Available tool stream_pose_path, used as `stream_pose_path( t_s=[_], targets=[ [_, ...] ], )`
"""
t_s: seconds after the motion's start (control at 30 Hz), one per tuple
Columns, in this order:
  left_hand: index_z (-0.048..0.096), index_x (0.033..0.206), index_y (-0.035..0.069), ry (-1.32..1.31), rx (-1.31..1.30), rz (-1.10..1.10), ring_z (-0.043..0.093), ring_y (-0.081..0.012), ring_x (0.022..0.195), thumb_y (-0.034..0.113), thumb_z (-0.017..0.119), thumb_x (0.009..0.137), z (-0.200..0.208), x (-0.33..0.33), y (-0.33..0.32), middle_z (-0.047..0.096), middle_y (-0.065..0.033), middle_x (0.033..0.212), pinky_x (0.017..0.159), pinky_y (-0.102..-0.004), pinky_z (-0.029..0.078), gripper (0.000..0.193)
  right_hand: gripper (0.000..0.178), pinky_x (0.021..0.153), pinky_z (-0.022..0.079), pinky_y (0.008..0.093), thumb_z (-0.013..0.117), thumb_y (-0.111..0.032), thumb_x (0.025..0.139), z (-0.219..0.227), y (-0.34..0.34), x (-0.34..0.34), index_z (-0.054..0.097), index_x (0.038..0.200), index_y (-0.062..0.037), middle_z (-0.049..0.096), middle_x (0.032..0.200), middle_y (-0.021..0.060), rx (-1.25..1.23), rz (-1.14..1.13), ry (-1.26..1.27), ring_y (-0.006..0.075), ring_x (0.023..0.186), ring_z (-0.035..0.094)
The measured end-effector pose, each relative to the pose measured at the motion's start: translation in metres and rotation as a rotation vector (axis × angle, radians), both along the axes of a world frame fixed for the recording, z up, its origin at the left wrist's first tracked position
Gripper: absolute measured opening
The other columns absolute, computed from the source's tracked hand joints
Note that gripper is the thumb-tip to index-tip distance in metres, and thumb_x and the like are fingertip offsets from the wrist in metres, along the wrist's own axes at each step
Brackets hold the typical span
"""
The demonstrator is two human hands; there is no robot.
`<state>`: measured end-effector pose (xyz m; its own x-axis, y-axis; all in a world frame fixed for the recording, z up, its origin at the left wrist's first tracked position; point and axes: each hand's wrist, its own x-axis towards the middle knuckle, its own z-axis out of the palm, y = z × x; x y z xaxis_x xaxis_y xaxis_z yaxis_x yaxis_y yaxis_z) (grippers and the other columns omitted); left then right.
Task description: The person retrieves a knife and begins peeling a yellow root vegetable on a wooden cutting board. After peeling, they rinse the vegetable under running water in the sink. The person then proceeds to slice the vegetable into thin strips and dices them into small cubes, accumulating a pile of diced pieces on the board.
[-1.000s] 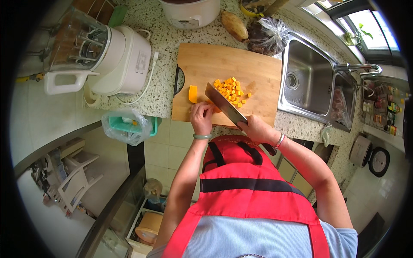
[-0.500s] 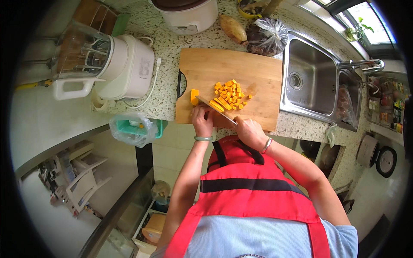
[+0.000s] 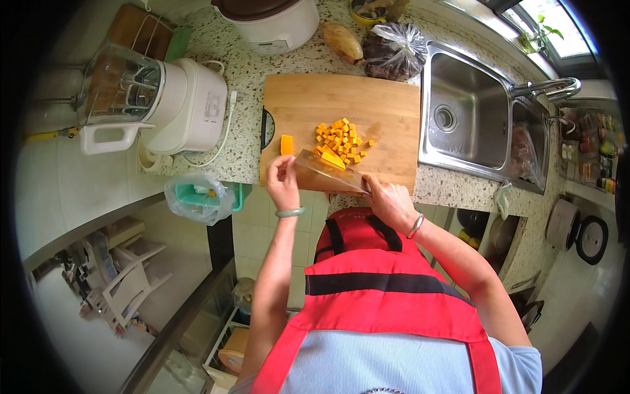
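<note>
My right hand (image 3: 392,199) grips the handle of a kitchen knife (image 3: 328,175), whose broad blade slants across the front of the wooden cutting board (image 3: 387,105), with its flat side showing. At the blade's far left end is my left hand (image 3: 282,185), fingers curled together; whether they pinch anything is hidden. A thick orange vegetable piece (image 3: 287,144) lies just beyond those fingers. Behind the blade are a few orange strips (image 3: 333,159) and a loose heap of small orange cubes (image 3: 341,136).
Left of the board stands a white blender-like appliance (image 3: 190,105) with its cord. A bagged green bin (image 3: 203,197) hangs at the counter's front edge. Behind are a white cooker (image 3: 275,29), a brown root vegetable (image 3: 342,43) and a dark plastic bag (image 3: 394,51). The steel sink (image 3: 466,98) adjoins the right.
My left hand has moved left, off the strips to the blade's end. The knife has come nearer me and turned to show its flat side. The view has shifted slightly.
</note>
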<state>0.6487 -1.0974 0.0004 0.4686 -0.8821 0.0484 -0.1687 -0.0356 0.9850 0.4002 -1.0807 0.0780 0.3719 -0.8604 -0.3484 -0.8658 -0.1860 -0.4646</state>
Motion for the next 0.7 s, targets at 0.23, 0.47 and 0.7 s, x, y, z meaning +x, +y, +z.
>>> stream_pose_path(
  t_s=[0.23,0.47,0.7],
  targets=[
    [0.072,0.095,0.009,-0.593,0.126,-0.913,0.061,-0.0185,0.084,0.019,0.075,0.080,0.074,0.021,-0.071,0.068,-0.0032,0.093,0.080,-0.0305,0.049,0.019,0.043,0.058,0.051,0.0454,0.052,-0.014,0.089,-0.002,-0.004,-0.004,0.048,0.131,-0.0068,0.066,0.089,0.0155,-0.129,0.069,0.048,0.0331,0.070,0.067],
    [0.073,0.090,0.011,-0.911,0.185,-1.252,0.060,-0.0258,0.096,0.020,0.071,0.081,0.053,-0.003,-0.100,0.066,-0.0062,0.094,0.087,-0.0386,0.048,0.013,0.047,0.061,0.052,0.0444,0.051,-0.012,0.089,-0.001,-0.007,0.008,0.046,0.135,-0.0073,0.064,0.085,0.0146,-0.113,0.107,0.125,0.0322,0.073,0.067],
    [0.065,0.112,0.015,-0.935,-0.075,-1.266,0.055,-0.0255,0.107,0.011,0.077,0.073,0.047,0.010,-0.093,0.058,-0.0036,0.113,0.092,-0.0415,0.046,0.041,0.052,0.062,0.052,0.0441,0.061,-0.018,0.084,0.007,0.009,-0.026,0.048,0.134,-0.0140,0.067,0.092,0.0117,-0.095,0.080,0.077,0.0327,0.073,0.067]
  ],
)
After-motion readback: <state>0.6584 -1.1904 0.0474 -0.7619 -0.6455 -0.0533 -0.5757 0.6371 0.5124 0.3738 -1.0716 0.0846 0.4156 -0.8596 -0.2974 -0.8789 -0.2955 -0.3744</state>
